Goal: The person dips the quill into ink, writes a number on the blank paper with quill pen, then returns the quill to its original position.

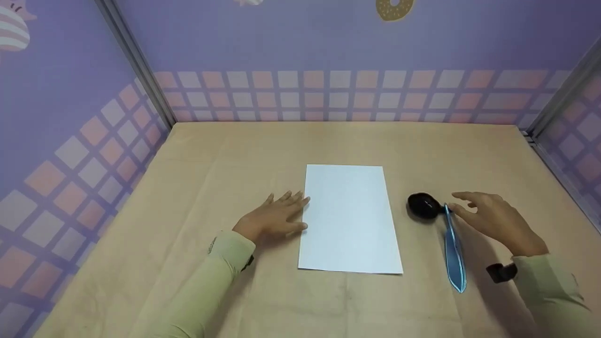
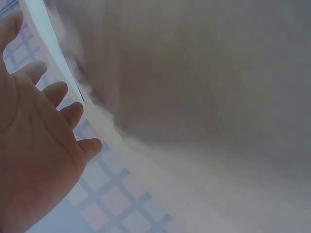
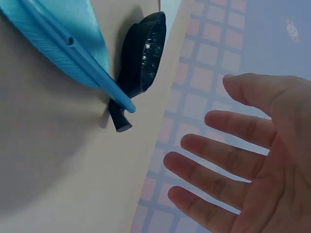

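Observation:
A white sheet of paper point(image 1: 347, 218) lies flat on the cloth-covered table. My left hand point(image 1: 272, 218) is at its left edge, fingers spread, fingertips at or just over the edge; whether they press on it I cannot tell. To the right, a blue feather-shaped pen point(image 1: 454, 263) leans with its narrow end across the short stub of a black, shiny, bowl-shaped holder point(image 1: 422, 205). Beside that end hovers my right hand point(image 1: 500, 220). In the right wrist view its fingers point(image 3: 214, 162) are extended, apart from the pen and holding nothing.
A beige cloth point(image 1: 235, 164) covers the table. Purple walls with pink and white squares point(image 1: 263, 80) stand behind it and at both sides, with metal posts point(image 1: 141, 65) at the corners. Dark wrist bands point(image 1: 501, 272) show below the sleeves.

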### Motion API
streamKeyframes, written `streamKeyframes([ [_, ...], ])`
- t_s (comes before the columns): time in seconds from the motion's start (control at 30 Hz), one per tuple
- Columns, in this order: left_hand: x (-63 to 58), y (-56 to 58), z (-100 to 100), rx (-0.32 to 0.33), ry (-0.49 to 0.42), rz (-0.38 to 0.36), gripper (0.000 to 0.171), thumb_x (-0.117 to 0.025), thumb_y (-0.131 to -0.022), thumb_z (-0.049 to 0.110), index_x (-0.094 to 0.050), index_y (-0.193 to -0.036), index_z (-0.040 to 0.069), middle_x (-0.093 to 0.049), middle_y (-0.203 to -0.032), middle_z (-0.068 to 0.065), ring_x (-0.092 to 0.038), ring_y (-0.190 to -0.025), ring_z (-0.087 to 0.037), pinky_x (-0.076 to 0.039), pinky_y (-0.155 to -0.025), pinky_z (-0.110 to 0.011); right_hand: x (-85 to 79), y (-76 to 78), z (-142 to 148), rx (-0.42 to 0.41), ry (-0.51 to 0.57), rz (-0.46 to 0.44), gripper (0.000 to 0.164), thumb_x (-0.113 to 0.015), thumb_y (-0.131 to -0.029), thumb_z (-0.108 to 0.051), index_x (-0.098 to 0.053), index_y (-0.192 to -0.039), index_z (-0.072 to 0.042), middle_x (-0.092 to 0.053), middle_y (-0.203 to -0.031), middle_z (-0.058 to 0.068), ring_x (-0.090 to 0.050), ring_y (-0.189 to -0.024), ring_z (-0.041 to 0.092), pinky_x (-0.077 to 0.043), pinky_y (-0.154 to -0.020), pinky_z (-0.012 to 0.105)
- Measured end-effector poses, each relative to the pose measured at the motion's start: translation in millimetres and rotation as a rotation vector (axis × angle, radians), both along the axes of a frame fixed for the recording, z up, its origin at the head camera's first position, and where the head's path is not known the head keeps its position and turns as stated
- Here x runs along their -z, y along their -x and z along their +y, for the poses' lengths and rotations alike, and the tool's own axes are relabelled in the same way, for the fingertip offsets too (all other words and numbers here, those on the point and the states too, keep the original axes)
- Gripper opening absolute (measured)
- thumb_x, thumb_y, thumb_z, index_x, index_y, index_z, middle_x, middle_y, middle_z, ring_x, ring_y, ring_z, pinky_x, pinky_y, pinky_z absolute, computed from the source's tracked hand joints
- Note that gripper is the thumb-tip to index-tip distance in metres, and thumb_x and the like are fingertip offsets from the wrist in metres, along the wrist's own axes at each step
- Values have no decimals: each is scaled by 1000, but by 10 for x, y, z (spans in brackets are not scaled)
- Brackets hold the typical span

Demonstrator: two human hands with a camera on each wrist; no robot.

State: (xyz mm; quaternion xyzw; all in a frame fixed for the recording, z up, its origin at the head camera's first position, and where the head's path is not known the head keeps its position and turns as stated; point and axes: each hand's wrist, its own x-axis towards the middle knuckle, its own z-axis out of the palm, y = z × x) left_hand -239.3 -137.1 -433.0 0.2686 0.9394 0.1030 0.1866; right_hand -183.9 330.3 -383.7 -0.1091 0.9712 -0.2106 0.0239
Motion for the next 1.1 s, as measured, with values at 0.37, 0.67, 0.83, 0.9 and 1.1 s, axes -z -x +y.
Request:
streamKeyframes([
  [0.37, 19, -36, 93, -5, 11, -60, 77, -49, -93, 57, -14, -155, 29, -1, -163, 4, 2, -151, -24, -2, -119, -56, 86, 5, 73, -62, -6, -11, 39, -59, -96, -25, -61, -123, 3, -65, -115, 26, -65, -98, 41, -53, -78, 54],
  [0.67, -9, -14, 49, 12, 0, -49, 80, -50, -93, 55, -14, -156, 21, -5, -163, 2, -1, -151, -24, -4, -121, -52, 184, 66, 158, -172, -10, 96, 23, -65, -85, 2, -70, -108, 2, -71, -102, 19, -69, -83, 30, -57, -71, 44],
  [0.83, -6, -15, 49, 3, -2, -58, 80, -50, -93, 55, -13, -156, 22, -4, -163, 4, -1, -151, -22, -4, -121, -51, 251, 112, 181, -217, -44, 120, 19, -69, -82, 4, -72, -100, -1, -72, -96, 15, -68, -80, 26, -56, -67, 37],
  [0.9, -5, -19, 50, -4, -6, -61, 80, -50, -93, 56, -13, -156, 23, -4, -163, 5, 0, -151, -21, -3, -121, -51, 271, 128, 179, -225, -58, 119, 18, -70, -81, 4, -72, -98, -1, -72, -94, 13, -67, -79, 26, -55, -66, 35],
  [1.1, -3, -25, 51, -8, 2, -62, 80, -50, -92, 57, -12, -156, 24, -3, -163, 6, 0, -151, -20, -4, -121, -50, 294, 151, 145, -201, -69, 17, 19, -68, -84, 2, -73, -101, -3, -70, -96, 11, -65, -84, 25, -55, -67, 36],
])
